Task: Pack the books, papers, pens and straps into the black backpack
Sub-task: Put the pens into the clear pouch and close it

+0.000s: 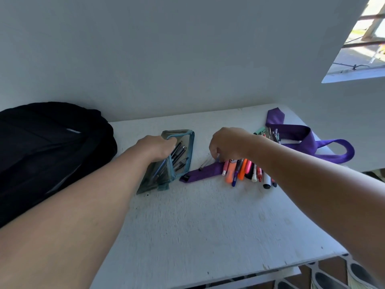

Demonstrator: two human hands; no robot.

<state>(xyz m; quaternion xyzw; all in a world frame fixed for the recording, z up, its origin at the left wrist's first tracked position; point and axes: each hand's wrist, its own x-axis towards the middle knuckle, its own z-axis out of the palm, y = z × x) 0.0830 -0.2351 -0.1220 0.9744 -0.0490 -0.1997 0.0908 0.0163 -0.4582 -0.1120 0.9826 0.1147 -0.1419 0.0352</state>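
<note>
the soft pouch (177, 155) is pinched at its rim by the left hand (155, 147); thin, light pens (243, 170) are best taken mid-barrel; the right hand (227, 142) fingers are curled, contents unclear.

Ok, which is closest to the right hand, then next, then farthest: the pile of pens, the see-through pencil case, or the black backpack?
From the right hand:
1. Pile of pens, just beneath it.
2. See-through pencil case, to its left, held by the left hand.
3. Black backpack, at the table's far left.

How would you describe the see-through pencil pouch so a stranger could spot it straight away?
Start at the black backpack on the table's left side. Just right of it lies the clear pouch, its edge gripped by the left hand. Only it has teal zipper trim and dark pens inside.
</note>
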